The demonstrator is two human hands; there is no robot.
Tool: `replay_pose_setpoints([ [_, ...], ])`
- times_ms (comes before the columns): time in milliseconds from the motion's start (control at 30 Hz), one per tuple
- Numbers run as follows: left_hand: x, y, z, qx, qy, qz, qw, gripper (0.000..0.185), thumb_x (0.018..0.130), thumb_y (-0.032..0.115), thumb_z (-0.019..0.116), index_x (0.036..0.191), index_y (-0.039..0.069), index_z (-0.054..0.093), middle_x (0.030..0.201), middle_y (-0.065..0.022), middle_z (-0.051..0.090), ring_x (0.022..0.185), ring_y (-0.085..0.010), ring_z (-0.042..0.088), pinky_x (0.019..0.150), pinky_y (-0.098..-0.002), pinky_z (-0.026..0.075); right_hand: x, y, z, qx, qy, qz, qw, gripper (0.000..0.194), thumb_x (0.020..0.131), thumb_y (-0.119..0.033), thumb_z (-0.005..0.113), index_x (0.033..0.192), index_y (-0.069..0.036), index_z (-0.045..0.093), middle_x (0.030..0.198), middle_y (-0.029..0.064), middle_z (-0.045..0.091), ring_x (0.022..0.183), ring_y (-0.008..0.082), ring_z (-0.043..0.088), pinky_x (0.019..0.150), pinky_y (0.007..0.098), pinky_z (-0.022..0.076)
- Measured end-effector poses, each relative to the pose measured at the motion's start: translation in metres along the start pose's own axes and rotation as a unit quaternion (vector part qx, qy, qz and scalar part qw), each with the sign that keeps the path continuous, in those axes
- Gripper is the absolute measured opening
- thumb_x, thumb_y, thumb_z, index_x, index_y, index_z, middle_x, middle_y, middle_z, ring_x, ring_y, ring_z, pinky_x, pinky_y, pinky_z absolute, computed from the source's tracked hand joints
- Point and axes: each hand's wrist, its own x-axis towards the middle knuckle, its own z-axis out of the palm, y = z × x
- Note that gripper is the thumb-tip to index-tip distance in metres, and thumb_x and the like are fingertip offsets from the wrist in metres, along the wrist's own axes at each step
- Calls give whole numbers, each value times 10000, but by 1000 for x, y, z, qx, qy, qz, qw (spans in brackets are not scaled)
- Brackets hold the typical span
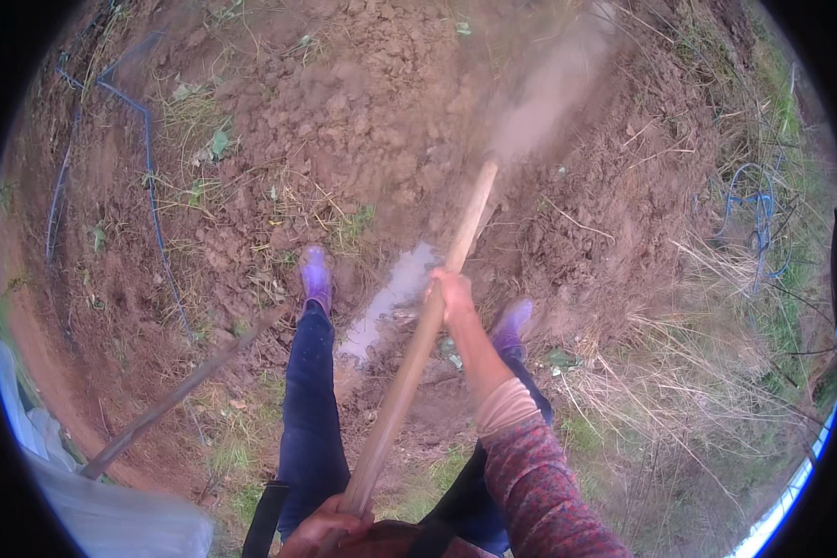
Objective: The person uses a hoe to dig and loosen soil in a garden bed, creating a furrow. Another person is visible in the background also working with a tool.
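A long wooden tool handle (406, 376) slants from my waist up and away to the right. My right hand (452, 289) is closed around its middle, arm stretched forward, sleeve pushed up. Low at the frame's bottom, my left hand (329, 522) grips the near end against my body. The handle's far end fades into a pale blurred streak (551, 97), so I cannot tell what tool head it carries. Between my purple boots (316, 279) lies a narrow puddle of muddy water (394, 296), partly behind the handle.
Clods of broken brown soil (349, 104) spread ahead. A thin blue hose or line (148, 146) runs down the left, and a blue tangle (759, 216) lies at right. A pole (181, 390) slants near white sheeting (118, 516) at lower left. Dry grass (642, 376) covers the right side.
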Motion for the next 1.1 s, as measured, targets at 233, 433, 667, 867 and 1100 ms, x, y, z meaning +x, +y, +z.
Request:
replay_pose_setpoints([
  [233, -82, -36, -42, 493, 261, 29, 830, 410, 696, 217, 682, 1028, 33, 529, 657, -159, 577, 514, -287, 552, 462, -389, 445, -44, 104, 18, -25, 21, 46, 998, 118, 755, -94, 618, 776, -1, 547, 584, 79, 517, 456, 206, 522, 400, 349, 440],
  [433, -102, -29, -78, 730, 360, -21, 581, 415, 707, 213, 682, 1050, 35, 531, 688, -217, 609, 619, -369, 608, 525, -444, 481, -74, 138, 21, 65, 70, 59, 994, 138, 748, -87, 613, 779, -15, 499, 577, 77, 492, 453, 204, 512, 399, 346, 439],
  [667, -9, 17, -110, 744, 318, 30, 587, 334, 625, 185, 666, 878, 52, 493, 636, -199, 587, 612, -395, 596, 574, -470, 491, -32, 57, 0, 123, 47, -52, 990, 100, 779, -100, 542, 773, -45, 458, 578, 62, 464, 449, 189, 479, 409, 338, 428],
  [867, 16, 13, -66, 716, 349, 35, 604, 333, 625, 193, 670, 867, 47, 495, 635, -208, 587, 614, -394, 599, 574, -468, 492, -20, 0, 18, 96, 30, -74, 992, 113, 773, -93, 569, 738, -33, 480, 563, 56, 480, 427, 169, 488, 383, 315, 426],
  [1100, -92, -29, -68, 702, 374, 31, 606, 349, 679, 163, 674, 976, 39, 538, 658, -218, 593, 577, -384, 590, 501, -457, 448, -77, 108, 20, 137, 32, 33, 990, 107, 772, -86, 568, 787, -17, 488, 591, 69, 484, 453, 192, 504, 396, 333, 430],
])
